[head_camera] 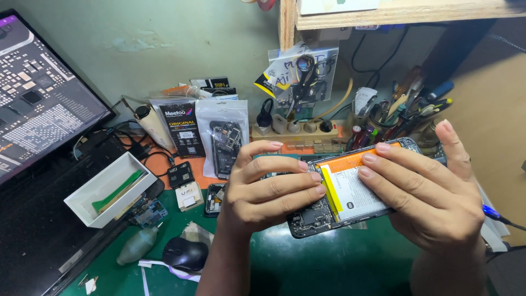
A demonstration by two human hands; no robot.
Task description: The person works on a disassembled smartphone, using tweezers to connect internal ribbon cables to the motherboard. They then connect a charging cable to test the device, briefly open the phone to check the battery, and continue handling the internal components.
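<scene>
Opened phone, back off and battery exposed, sits tilted at centre-right of frame above the green mat; we clasp it with both hands: left hand grasping its lower end, right hand fingers across the battery

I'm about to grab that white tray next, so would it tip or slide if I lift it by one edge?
The white tray looks light and stiff. It rests partly on other things, seemingly tilted, so it may tip. The green tool lying loose inside would probably slide.
</scene>
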